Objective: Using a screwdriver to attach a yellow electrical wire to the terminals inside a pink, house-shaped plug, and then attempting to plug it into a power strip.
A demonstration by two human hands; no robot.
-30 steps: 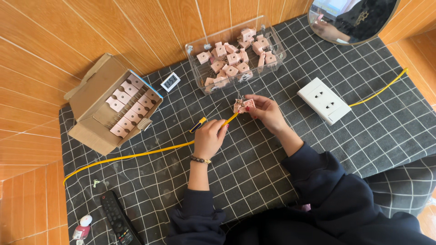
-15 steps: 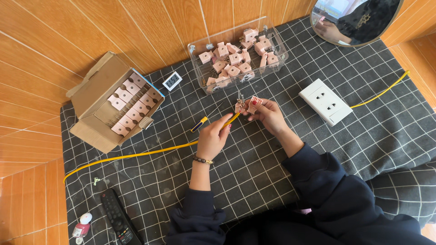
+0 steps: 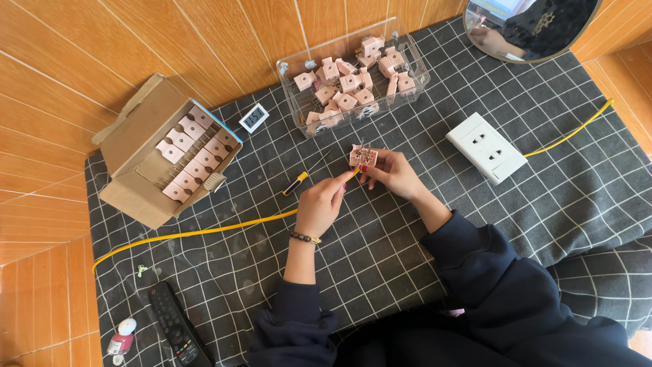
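from the head view, the right hand [image 3: 397, 173] pinches a small pink plug part [image 3: 362, 155] with metal prongs, its fingers closed on the piece just above the checked grey cloth [image 3: 380, 258] that covers the floor. the left hand [image 3: 319, 204] sits close beside it, its fingers pressed together on the tip of a thin yellow tool that reaches up to the pink part; what kind of tool it is cannot be made out. just left of the hands a screwdriver [image 3: 303, 177] with a yellow and blue handle lies on the cloth, untouched. a yellow cable [image 3: 197, 233] runs from the left hand across the cloth toward the left edge. behind the hands stands a clear plastic tub [image 3: 407, 51] heaped with more pink parts, and beside it a small white digital clock [image 3: 254, 117]. farther left an open cardboard box [image 3: 129, 136] holds pink pieces in neat rows. to the right a white wall socket [image 3: 486, 147] lies flat, with another run of yellow cable leading away from it. a black remote control [image 3: 178, 329] and a small pink bottle [image 3: 122, 337] lie near the lower left corner. a round mirror [image 3: 530, 27] leans at the top right. nothing lies between the hands and the tub.
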